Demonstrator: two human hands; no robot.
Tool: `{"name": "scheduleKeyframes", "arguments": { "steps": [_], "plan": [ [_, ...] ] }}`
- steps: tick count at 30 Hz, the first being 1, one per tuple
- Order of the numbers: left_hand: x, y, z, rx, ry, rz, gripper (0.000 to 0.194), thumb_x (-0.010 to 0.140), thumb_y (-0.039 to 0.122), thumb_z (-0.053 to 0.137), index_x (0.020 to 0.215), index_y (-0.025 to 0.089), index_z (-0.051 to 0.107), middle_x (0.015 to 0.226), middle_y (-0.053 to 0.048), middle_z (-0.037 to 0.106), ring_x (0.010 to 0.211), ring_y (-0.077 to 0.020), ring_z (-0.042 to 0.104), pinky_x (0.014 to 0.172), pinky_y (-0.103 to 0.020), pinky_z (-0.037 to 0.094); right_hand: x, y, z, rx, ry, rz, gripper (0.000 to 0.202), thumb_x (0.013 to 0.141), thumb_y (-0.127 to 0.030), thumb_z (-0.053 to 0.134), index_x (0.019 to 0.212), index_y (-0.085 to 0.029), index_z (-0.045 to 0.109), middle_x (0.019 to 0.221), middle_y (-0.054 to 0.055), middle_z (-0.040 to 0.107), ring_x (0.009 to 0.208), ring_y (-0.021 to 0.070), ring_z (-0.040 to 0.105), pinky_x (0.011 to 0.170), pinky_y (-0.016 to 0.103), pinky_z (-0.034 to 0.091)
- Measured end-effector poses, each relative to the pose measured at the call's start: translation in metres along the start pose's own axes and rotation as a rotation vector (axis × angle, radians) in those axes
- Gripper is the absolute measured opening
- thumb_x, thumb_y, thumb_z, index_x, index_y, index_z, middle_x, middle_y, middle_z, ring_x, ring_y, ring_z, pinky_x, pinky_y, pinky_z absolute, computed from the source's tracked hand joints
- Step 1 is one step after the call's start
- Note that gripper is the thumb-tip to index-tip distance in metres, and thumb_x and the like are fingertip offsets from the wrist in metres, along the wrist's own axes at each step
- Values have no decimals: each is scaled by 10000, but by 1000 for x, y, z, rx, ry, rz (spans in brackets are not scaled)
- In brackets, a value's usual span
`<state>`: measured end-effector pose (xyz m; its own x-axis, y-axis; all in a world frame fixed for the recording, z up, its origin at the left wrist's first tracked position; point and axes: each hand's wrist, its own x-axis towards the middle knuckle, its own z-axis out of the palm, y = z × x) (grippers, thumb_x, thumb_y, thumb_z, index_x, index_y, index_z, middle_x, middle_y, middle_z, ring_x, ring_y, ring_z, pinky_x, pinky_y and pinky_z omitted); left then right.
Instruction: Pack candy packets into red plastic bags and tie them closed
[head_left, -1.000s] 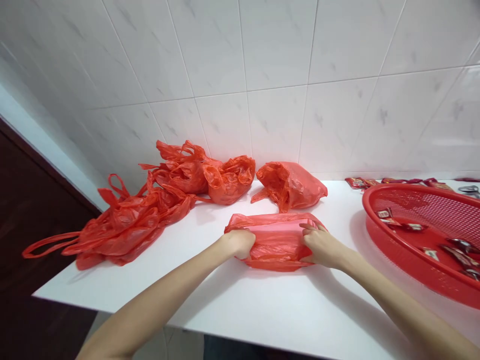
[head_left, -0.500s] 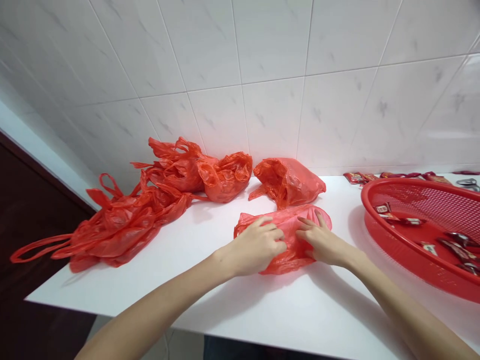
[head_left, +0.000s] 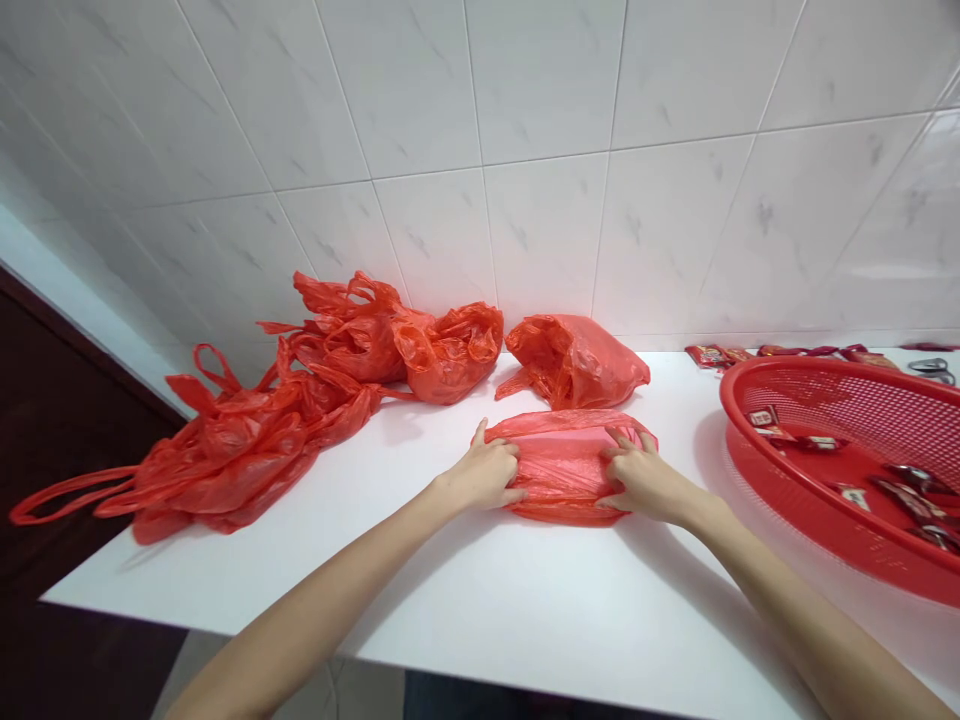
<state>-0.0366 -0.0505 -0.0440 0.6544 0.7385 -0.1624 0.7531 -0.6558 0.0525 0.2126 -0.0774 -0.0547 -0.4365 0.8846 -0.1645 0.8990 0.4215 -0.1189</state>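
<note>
A thin red plastic bag lies on the white table, its mouth spread wide between my hands. My left hand grips the bag's left side, thumb and fingers hooked on its rim. On the right side my right hand holds the rim in the same way, with some fingertips inside the opening. Just behind, another red bag rests on its side with its crumpled mouth facing left. A fuller red bag stands to its left, beside more bunched red bags.
A red mesh basket with several small wrapped packets stands at the right. More packets and metal scissors lie by the tiled wall. The white table's front edge runs below my forearms.
My left hand has moved left, and the gap between my hands is wider. The bag's mouth is now pulled open sideways; before, it was crumpled under my fingers.
</note>
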Motion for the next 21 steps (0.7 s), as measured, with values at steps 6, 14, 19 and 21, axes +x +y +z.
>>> {"name": "scheduleKeyframes", "arguments": {
  "steps": [6, 14, 19, 21],
  "plan": [
    [-5, 2, -2, 39, 5, -121, 338, 793, 400, 667, 562, 156, 626, 923, -112, 741, 841, -281, 709, 1134, -681, 293, -2, 11, 0, 10, -41, 62, 155, 756, -284, 786, 766, -152, 705, 1193, 188, 690, 1426, 427, 398, 1190, 512, 285],
    [-3, 9, 8, 10, 176, 134, 133, 830, 180, 583, 706, 178, 631, 901, -41, 694, 876, -229, 680, 1195, -716, 113, -4, 9, 5, 83, 137, -63, 179, 856, -289, 668, 733, -191, 583, 960, 105, 710, 1223, 365, 588, 1182, 615, 170],
    [8, 6, 17, 15, 124, 133, 193, 940, 149, 473, 913, 183, 661, 943, -42, 709, 941, -224, 696, 1198, -711, 137, 1, -2, 9, 40, 172, -9, 185, 920, -229, 582, 741, -196, 550, 880, 97, 731, 878, 266, 678, 1081, 471, 327],
    [11, 3, 16, 33, 73, 79, 202, 944, 166, 482, 1002, 189, 675, 1032, -68, 716, 981, -252, 703, 1178, -718, 183, 3, -3, 9, 32, 132, 44, 150, 895, -234, 624, 767, -197, 554, 921, 100, 740, 930, 284, 676, 1054, 460, 345]
  ]
}}
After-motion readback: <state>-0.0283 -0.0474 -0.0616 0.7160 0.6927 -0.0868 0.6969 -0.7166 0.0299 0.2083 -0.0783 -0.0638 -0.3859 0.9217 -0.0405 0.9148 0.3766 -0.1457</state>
